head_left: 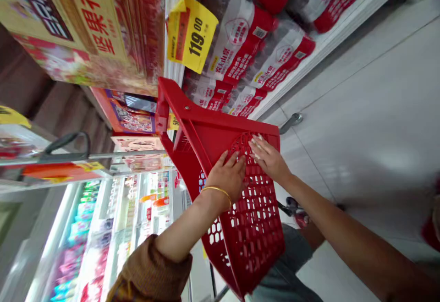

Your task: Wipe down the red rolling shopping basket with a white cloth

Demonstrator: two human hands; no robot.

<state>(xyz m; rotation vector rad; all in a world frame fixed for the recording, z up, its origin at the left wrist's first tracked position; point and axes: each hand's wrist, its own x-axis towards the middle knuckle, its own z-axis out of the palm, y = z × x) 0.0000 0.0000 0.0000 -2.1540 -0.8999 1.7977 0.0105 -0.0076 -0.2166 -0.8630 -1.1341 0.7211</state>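
The red basket point(220, 132) is located beside a row of bottles point(237, 36) with red-and-white labels. The left hand point(227, 176), with a gold bracelet point(216, 188) at the wrist, is open, its fingers spread over the basket's perforated panel. The right hand point(270, 159) is open, its fingers extended over the same panel. A yellow price tag point(192, 34) is positioned at the shelf edge near the bottles.
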